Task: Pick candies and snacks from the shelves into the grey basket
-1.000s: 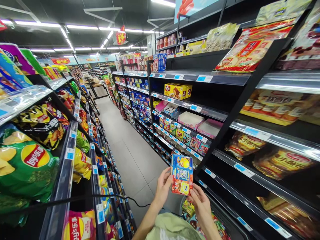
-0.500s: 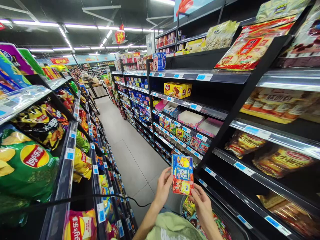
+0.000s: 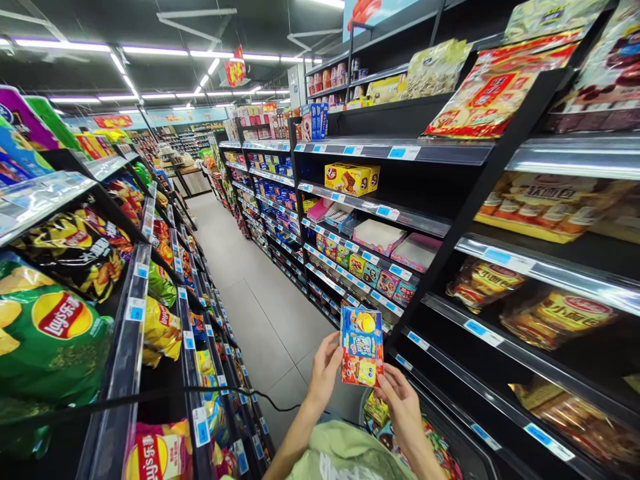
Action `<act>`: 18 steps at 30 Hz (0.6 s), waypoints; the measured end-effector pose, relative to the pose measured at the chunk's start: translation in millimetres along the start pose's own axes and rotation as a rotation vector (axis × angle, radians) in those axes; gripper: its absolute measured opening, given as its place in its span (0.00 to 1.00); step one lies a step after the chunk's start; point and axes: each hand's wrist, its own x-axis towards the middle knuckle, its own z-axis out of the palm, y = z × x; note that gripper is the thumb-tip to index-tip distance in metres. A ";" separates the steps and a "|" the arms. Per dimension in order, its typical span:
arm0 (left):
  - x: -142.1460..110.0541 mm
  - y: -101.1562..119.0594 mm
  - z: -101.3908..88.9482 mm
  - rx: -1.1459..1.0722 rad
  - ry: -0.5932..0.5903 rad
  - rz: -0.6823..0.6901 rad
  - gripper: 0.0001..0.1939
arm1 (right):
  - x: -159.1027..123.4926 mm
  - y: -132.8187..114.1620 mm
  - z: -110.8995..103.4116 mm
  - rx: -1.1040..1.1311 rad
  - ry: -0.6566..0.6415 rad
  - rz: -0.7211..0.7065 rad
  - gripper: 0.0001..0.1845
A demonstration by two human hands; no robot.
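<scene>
The step in hand looks like an inspection: the left hand (image 3: 325,368) pinches one side of a blue-and-red box (image 3: 361,347), and the right hand (image 3: 399,395) pinches its opposite lower corner, so the box sits between them, printed face showing. Any next move calls for one steady grip. Below the right hand, a dark basket (image 3: 465,443) holds bright packets (image 3: 376,410), partly hidden by the forearm.

Pretty clearly a supermarket — left of the grey floor (image 3: 240,303) it's racks (image 3: 118,360) of chip bags (image 3: 60,327), right of it shelves (image 3: 430,152) with boxed snacks (image 3: 345,179) and bagged bread (image 3: 560,320), price tags (image 3: 136,309) all along both sides of it — and strip lights (image 3: 63,45) high above it.
</scene>
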 end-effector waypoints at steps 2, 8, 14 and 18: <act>0.5 -0.6 -0.9 0.001 -0.004 -0.003 0.27 | 1.1 2.4 -1.5 -0.004 -0.010 -0.007 0.29; 1.5 -4.2 -3.2 0.014 0.008 -0.014 0.29 | 5.8 13.2 -7.4 0.005 -0.025 -0.055 0.29; 0.1 -2.7 -2.6 0.013 0.005 -0.018 0.28 | 6.7 16.5 -8.3 0.008 -0.050 -0.066 0.28; 0.0 -2.3 -2.6 0.015 0.017 -0.025 0.28 | 6.2 15.4 -9.9 -0.028 -0.062 -0.064 0.28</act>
